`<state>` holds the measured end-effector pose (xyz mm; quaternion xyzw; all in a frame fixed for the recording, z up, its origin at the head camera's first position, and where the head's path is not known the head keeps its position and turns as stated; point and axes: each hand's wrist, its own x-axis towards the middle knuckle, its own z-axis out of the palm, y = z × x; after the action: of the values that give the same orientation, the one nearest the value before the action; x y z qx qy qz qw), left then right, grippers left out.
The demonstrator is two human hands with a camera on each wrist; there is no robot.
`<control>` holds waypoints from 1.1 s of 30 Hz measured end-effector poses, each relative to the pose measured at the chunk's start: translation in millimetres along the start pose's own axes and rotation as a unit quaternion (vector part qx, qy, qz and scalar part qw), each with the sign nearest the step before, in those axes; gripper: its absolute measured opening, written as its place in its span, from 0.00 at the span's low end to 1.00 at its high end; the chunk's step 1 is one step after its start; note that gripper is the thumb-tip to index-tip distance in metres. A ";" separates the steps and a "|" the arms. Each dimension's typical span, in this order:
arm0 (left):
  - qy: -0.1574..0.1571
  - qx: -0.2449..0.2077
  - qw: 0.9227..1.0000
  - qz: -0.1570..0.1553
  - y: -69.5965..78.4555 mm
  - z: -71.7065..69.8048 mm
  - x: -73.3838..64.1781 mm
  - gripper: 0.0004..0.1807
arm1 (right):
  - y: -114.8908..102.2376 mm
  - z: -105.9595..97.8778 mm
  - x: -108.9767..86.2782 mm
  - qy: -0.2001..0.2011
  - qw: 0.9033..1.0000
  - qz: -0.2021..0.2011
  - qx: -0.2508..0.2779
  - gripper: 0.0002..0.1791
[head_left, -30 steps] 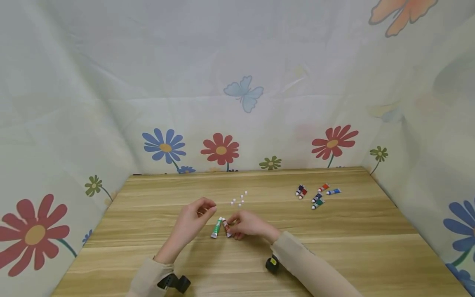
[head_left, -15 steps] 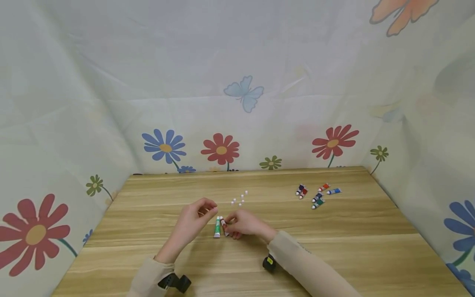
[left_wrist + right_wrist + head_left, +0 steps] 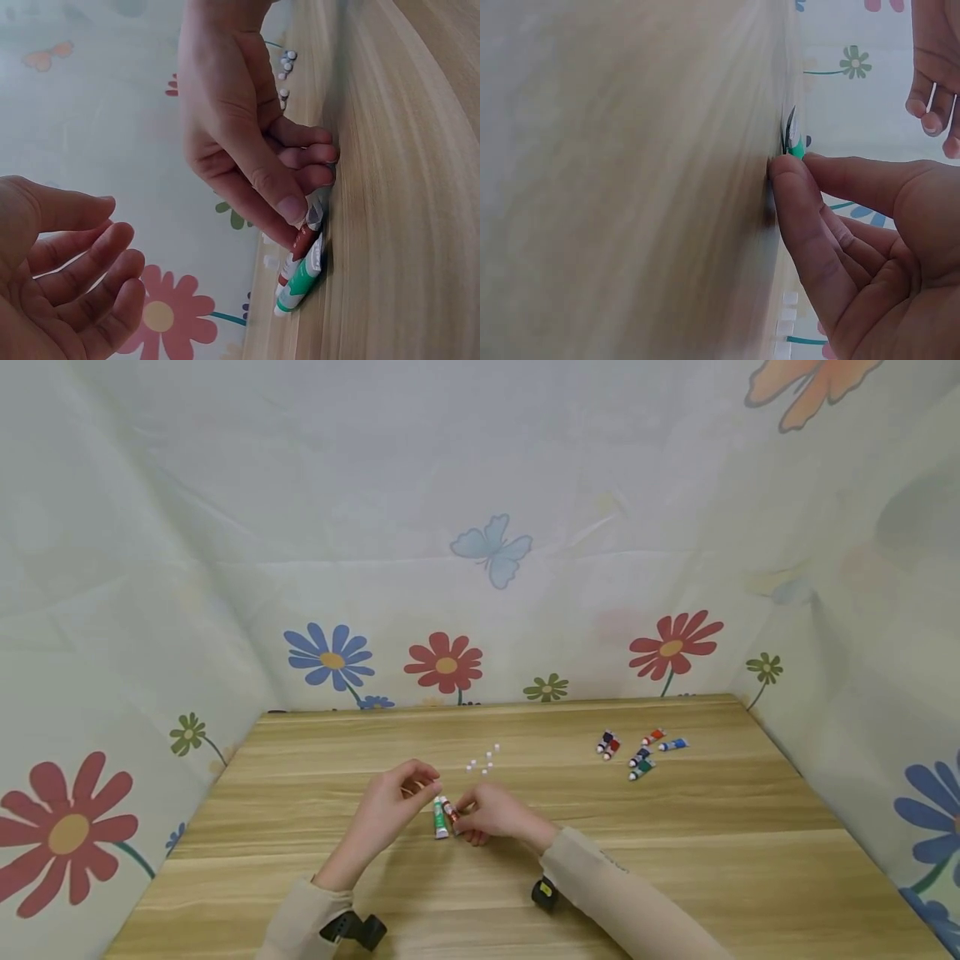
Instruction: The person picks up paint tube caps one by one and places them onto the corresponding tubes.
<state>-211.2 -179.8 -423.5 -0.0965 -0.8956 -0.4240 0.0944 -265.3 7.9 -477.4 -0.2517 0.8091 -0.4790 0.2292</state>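
My right hand (image 3: 495, 814) pinches the flat tail end of a reddish-brown paint tube (image 3: 449, 808) between thumb and forefinger, low at the tabletop. Right beside it lies a green paint tube (image 3: 440, 820), its white cap end pointing away from me. In the left wrist view, the brown tube (image 3: 301, 241) lies close alongside the green tube (image 3: 301, 281). My left hand (image 3: 392, 802) hovers to the left of both tubes, fingers loosely bent, holding nothing. In the right wrist view, my fingers hide most of the brown tube.
Several small white pieces (image 3: 484, 771) are scattered on the wooden table (image 3: 315, 760) beyond my hands. Farther right lies a loose group of paint tubes, among them a blue tube (image 3: 673, 744) and a dark green tube (image 3: 642, 769). A flower-printed cloth (image 3: 510, 627) surrounds the table.
My right hand has shifted slightly left with the brown tube, bringing it closer beside the green one. The green tube has turned, its cap end swinging left. My left hand stays in place.
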 end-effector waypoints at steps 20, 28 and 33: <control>-0.012 0.018 1.000 -0.003 -7.4 0.8 2.7 0.07 | 30.8 -65.1 -24.3 0.085 0.987 -0.039 -0.130 0.13; -0.017 0.015 1.000 0.003 -8.0 3.0 2.3 0.06 | 45.0 -108.8 -48.7 0.145 0.970 -0.015 -0.195 0.11; -0.021 0.013 1.000 -0.004 -8.0 -0.5 -0.3 0.07 | 51.9 -134.8 -66.2 0.171 0.956 0.032 -0.237 0.12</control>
<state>-212.9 -185.2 -429.2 -0.1006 -0.9030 -0.4109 0.0750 -306.7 159.9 -456.3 -0.1874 0.9340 -0.3019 0.0364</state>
